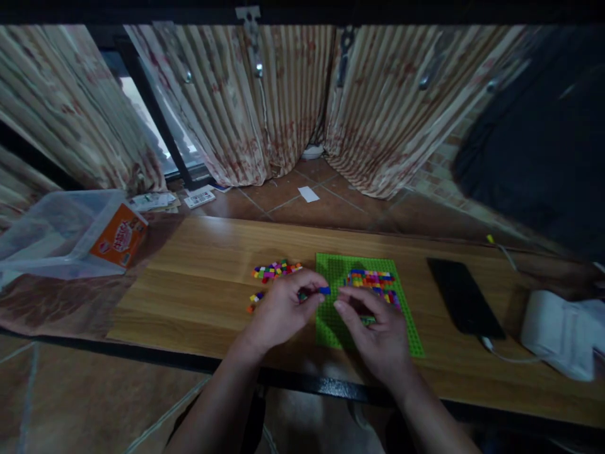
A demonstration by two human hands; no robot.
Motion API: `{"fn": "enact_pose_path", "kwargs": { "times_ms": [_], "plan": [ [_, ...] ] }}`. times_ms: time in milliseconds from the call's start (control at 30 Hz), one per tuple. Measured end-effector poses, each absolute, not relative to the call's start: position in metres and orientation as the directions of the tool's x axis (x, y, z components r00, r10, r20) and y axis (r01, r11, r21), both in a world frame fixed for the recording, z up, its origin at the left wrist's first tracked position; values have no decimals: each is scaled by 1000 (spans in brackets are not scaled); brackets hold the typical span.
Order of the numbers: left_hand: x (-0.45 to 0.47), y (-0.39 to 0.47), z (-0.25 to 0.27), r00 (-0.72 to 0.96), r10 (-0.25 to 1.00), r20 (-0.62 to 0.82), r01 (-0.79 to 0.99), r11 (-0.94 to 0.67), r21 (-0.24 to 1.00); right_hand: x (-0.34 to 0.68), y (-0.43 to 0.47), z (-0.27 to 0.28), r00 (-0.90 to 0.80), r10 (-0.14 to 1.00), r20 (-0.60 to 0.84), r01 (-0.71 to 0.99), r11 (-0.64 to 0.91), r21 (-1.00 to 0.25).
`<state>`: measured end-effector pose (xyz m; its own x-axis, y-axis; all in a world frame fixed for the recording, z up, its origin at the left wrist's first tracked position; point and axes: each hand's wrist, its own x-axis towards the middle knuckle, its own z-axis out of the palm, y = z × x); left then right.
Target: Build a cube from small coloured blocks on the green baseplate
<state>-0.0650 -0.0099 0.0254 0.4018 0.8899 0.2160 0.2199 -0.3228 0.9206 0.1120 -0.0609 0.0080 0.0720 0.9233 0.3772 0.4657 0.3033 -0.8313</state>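
Observation:
Between the thumb and index finger of my left hand (288,306) is a small blue building brick (324,290), held over the left side of a green studded baseplate (328,334). My right hand (378,325) is close by, above the plate, its thumb and index fingertips drawn near each other; whatever may be between them I cannot make out. Behind the right hand, rows of coloured bricks (371,277) are fixed on the plate, partly covered by the fingers. Loose mixed bricks (271,271) lie on the wood left of the plate, some hidden by my left hand.
The wooden table (189,284) carries a black phone (466,296) with a white cable, and a white device (560,334) at the right. A clear plastic bin (61,233) with an orange label stands at the left end. Curtains (283,107) hang beyond the table.

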Motion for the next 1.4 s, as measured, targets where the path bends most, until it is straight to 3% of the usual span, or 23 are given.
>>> {"fn": "enact_pose_path", "kwargs": {
  "times_ms": [400,500,667,1033,1300,1400],
  "plan": [
    [-27,-17,23,423,850,314,230,-436,870,148,-60,12,88,946,311,406,251,-879],
    [-22,-16,21,384,870,309,263,-424,867,174,-56,10,206,915,346,438,230,-869],
    [-21,-10,16,343,905,253,316,-365,876,204,-50,1,362,888,284,438,107,-893],
    [-18,-9,7,404,901,159,376,-322,869,197,-43,-11,392,907,154,266,48,-963],
    [-18,-9,7,425,893,148,385,-326,863,185,-41,-7,440,894,-84,-63,-63,-996],
    [-17,-10,7,434,888,152,397,-340,852,182,-41,-6,456,883,-110,-111,-67,-992]
  ]
}}
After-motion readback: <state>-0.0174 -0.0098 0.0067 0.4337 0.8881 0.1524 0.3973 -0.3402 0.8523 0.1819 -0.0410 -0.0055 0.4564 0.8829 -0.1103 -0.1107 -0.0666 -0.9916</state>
